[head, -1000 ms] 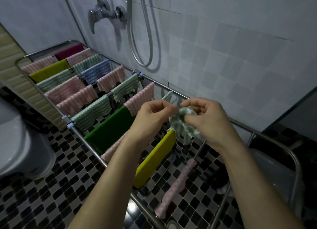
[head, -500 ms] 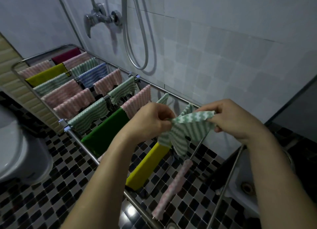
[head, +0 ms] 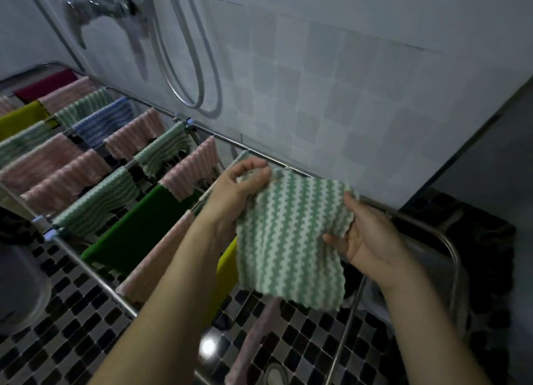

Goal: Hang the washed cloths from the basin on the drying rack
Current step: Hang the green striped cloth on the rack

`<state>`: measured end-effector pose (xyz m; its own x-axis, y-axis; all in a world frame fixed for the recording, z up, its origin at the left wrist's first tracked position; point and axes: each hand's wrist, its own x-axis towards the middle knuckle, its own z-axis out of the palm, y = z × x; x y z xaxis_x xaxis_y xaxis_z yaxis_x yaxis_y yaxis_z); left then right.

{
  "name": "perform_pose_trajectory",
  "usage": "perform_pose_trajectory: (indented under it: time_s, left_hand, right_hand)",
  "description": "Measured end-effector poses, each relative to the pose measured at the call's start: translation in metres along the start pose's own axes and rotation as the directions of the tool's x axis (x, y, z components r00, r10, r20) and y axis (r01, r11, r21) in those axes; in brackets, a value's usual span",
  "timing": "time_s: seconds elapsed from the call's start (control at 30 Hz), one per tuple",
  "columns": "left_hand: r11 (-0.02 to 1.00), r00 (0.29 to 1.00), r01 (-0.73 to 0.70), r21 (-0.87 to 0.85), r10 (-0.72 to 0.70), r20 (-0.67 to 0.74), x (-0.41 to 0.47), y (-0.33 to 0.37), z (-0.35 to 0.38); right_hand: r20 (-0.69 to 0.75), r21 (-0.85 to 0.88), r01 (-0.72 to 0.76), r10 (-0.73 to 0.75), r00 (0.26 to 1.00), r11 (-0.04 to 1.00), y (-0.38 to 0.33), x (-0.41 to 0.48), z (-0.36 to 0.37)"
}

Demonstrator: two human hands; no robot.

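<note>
A green-and-white striped cloth (head: 288,234) hangs spread out flat between my hands, above the right part of the metal drying rack (head: 95,281). My left hand (head: 239,191) pinches its upper left corner. My right hand (head: 366,234) grips its right edge, thumb in front. Several pink, green, yellow, blue and maroon cloths (head: 135,234) hang over the rack's bars to the left. A pink cloth (head: 256,338) hangs on a lower bar under the held one. The basin (head: 427,257) shows only partly, behind my right hand.
The tiled wall (head: 331,96) runs close behind the rack, with a shower tap (head: 101,9) and hose (head: 184,76) at upper left. A toilet (head: 20,283) stands at the left edge. The floor (head: 57,341) is black-and-white mosaic with a drain (head: 277,373).
The bunched cloth has been pulled open into a flat sheet. My hands moved apart, the right one going right and down. The view shifted closer to the rack.
</note>
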<state>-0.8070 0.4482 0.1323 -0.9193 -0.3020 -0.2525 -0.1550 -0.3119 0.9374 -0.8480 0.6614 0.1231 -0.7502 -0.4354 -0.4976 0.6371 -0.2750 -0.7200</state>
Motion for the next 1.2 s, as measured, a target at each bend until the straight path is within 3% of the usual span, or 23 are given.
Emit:
perform_pose_trajectory:
  time_s: [0.1,0.17,0.27,0.33,0.4,0.47,0.57,0.67,0.73,0.87,1.03,1.2]
  left_hand:
    - [0.986,0.988,0.135,0.097,-0.141,0.059,0.027,-0.048,0.004]
    - [0.963,0.982,0.17,0.21,-0.183,0.046,0.039,-0.078,0.007]
    - [0.906,0.997,0.074,0.417,-0.061,-0.044,0.053,-0.096,0.014]
    - [0.778,0.997,-0.06,0.625,0.078,-0.001,0.065,-0.097,0.023]
    - [0.665,0.984,-0.156,0.73,0.172,0.054,0.073,-0.095,0.032]
    - [0.617,0.98,-0.186,0.765,0.173,0.098,0.08,-0.095,0.038]
    - [0.587,0.979,-0.185,0.788,0.044,0.197,0.083,-0.099,0.044]
    - [0.595,0.974,-0.145,0.791,-0.057,0.221,0.081,-0.101,0.05]
    - [0.603,0.973,-0.151,0.783,-0.048,0.224,0.079,-0.102,0.052]
    - [0.513,0.974,-0.189,0.837,-0.01,0.226,0.078,-0.108,0.049]
    - [0.363,0.971,-0.241,0.9,0.093,0.222,0.084,-0.116,0.05]
    - [0.342,0.954,-0.285,0.896,0.19,0.231,0.088,-0.113,0.05]
  right_hand:
    - [-0.274,0.062,-0.056,0.071,0.959,0.997,0.03,0.033,-0.028]
    - [-0.356,0.041,-0.075,0.085,0.931,0.996,0.041,0.05,-0.043]
    - [-0.388,-0.047,-0.075,0.051,0.92,0.996,0.042,0.063,-0.05]
    - [-0.42,-0.061,-0.047,0.017,0.907,0.997,0.037,0.071,-0.052]
    - [-0.474,-0.079,-0.03,-0.011,0.88,0.996,0.031,0.078,-0.052]
    - [-0.529,-0.143,-0.044,-0.039,0.848,0.989,0.029,0.087,-0.052]
    - [-0.587,-0.361,-0.145,-0.103,0.803,0.921,0.032,0.095,-0.049]
    - [-0.524,-0.656,-0.226,-0.219,0.823,0.72,0.035,0.095,-0.044]
    - [-0.466,-0.753,-0.219,-0.267,0.844,0.621,0.036,0.093,-0.042]
    - [-0.342,-0.882,-0.164,-0.36,0.868,0.441,0.032,0.09,-0.039]
    - [-0.3,-0.87,-0.053,-0.442,0.845,0.49,0.038,0.094,-0.028]
    - [-0.352,-0.826,-0.058,-0.433,0.83,0.561,0.045,0.098,-0.023]
